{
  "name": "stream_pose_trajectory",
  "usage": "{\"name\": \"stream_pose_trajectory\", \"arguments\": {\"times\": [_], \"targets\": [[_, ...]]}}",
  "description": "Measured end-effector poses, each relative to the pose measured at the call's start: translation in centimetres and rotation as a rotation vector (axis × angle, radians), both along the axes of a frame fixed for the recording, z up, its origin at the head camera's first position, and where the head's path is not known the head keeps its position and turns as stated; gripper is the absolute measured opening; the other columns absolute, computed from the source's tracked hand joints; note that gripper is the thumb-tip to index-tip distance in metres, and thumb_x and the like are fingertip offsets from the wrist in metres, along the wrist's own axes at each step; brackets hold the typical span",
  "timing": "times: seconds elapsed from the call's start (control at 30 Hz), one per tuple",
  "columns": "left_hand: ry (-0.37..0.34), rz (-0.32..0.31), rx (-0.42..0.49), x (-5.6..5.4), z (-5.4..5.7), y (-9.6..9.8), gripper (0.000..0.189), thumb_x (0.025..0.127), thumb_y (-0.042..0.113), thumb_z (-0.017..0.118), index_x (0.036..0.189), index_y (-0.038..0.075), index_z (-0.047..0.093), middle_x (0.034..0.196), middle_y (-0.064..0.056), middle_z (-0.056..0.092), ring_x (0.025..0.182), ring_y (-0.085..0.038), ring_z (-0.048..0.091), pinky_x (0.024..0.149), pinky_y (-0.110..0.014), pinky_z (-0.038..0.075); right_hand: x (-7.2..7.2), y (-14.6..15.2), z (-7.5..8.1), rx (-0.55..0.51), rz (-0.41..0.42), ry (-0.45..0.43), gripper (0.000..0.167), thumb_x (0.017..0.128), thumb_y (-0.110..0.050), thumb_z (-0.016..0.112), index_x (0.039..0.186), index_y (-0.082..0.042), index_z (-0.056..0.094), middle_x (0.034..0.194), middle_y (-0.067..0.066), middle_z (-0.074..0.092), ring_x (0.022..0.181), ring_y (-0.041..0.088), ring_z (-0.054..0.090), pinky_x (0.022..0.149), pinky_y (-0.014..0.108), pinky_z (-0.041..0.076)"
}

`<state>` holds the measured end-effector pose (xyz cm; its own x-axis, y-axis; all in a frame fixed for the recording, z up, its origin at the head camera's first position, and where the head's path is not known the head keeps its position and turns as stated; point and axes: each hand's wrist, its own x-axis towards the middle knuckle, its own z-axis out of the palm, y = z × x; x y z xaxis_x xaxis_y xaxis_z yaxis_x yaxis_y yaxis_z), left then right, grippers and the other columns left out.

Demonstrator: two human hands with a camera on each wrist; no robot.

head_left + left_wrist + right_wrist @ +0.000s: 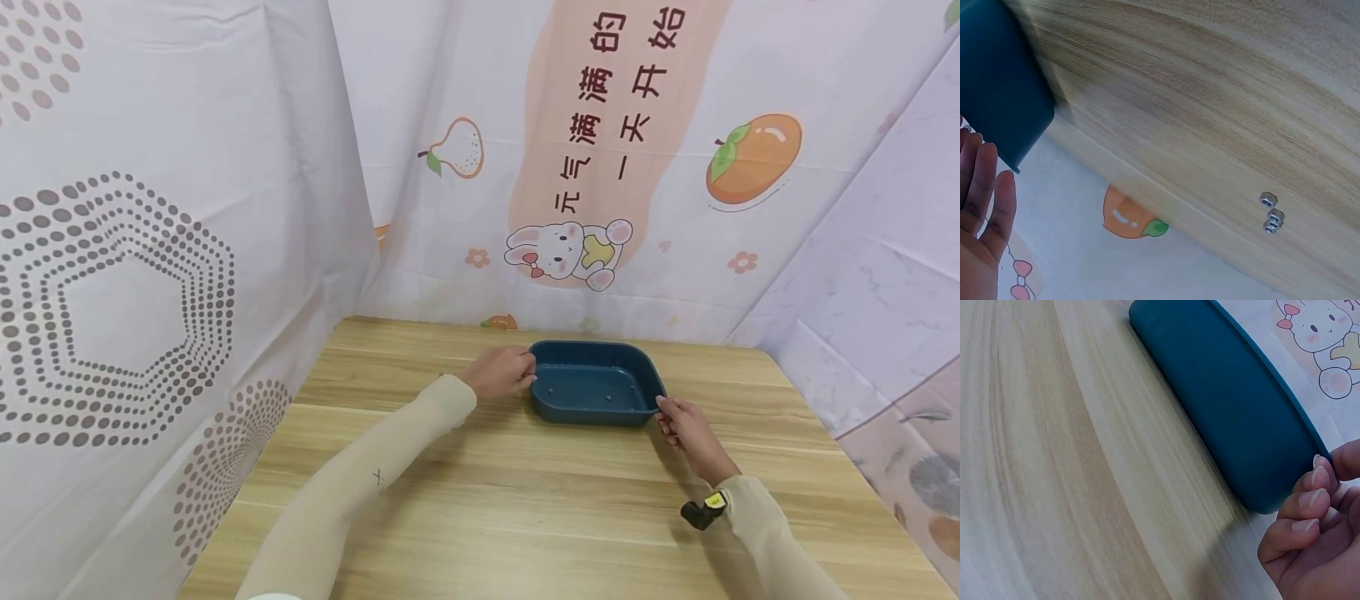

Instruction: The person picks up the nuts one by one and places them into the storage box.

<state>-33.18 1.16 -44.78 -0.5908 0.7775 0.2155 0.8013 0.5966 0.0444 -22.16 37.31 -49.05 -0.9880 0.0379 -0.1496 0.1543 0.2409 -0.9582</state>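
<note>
A blue plastic tray (pixel 592 415) with rounded corners stands at the back of the wooden table, and several small round spots show on its floor. At its left end my left hand (pixel 498 372) grips the rim; the left wrist view shows the fingers (pixel 984 169) of that hand along the outer wall. My right hand (pixel 692 435) pinches the rim at the near right corner between thumb and fingertips, its other fingers curled below, as the right wrist view shows. Three small metal hex nuts (pixel 1272 215) lie close together on the table, to the left of the tray.
The wooden table (pixel 517 508) reaches back to a printed white curtain (pixel 442 250) close behind the tray. Another patterned curtain (pixel 285 208) hangs along the left side, and a pale marbled cloth (pixel 870 308) borders the right. A small black device (pixel 702 512) sits at my right wrist.
</note>
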Motion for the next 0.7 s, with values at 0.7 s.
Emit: {"name": "stream_pose_trajectory", "arguments": {"times": [0.7], "targets": [[0.005, 0.032, 0.014, -0.8, -0.8, -1.6, 0.014, 0.102, 0.026, 0.065, 0.102, 0.014, 0.070, 0.098, 0.003, 0.067, 0.083, -0.008, 0.062, 0.072, -0.022, 0.052, 0.0, 0.0, -0.2, -0.004, -0.001, 0.001, 0.046, 0.111, -0.040, 0.044, 0.094, 0.001, 0.055, 0.071, -0.005, 0.047, 0.056, 0.008, 0.041, 0.050, 0.022, 0.036]]}}
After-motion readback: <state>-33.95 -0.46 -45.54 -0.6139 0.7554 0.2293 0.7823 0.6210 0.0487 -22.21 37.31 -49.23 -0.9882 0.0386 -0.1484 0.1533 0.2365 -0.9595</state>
